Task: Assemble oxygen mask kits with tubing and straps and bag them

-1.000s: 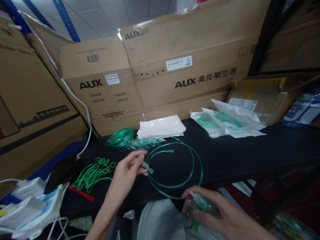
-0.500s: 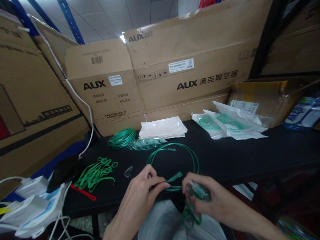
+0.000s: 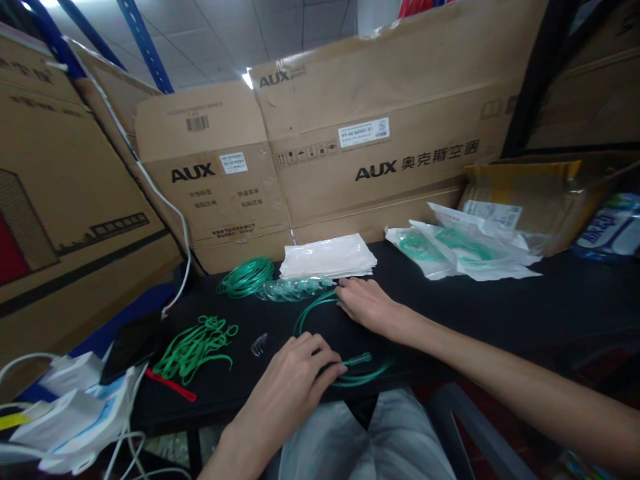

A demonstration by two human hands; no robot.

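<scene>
A loop of green tubing (image 3: 310,311) lies on the black table (image 3: 475,313). My left hand (image 3: 295,380) is closed near the table's front edge, pinching the tubing just behind its green connector end (image 3: 359,360). My right hand (image 3: 367,303) reaches forward over the far side of the loop, fingers stretched out flat on the tubing's other end, close to a row of clear masks (image 3: 293,288). Nothing shows inside that hand.
A coil of green tubing (image 3: 246,276), a pile of green straps (image 3: 195,343), a small clear clip (image 3: 258,344), a white bag stack (image 3: 327,257), and packaged sets (image 3: 463,250) lie on the table. Cardboard boxes (image 3: 350,147) wall the back. Papers and cables (image 3: 70,413) sit at left.
My right hand has left the front edge, where it held a clear mask piece, and reached forward onto the tubing loop. The mask piece is out of view. My left hand stayed, still pinching the tubing.
</scene>
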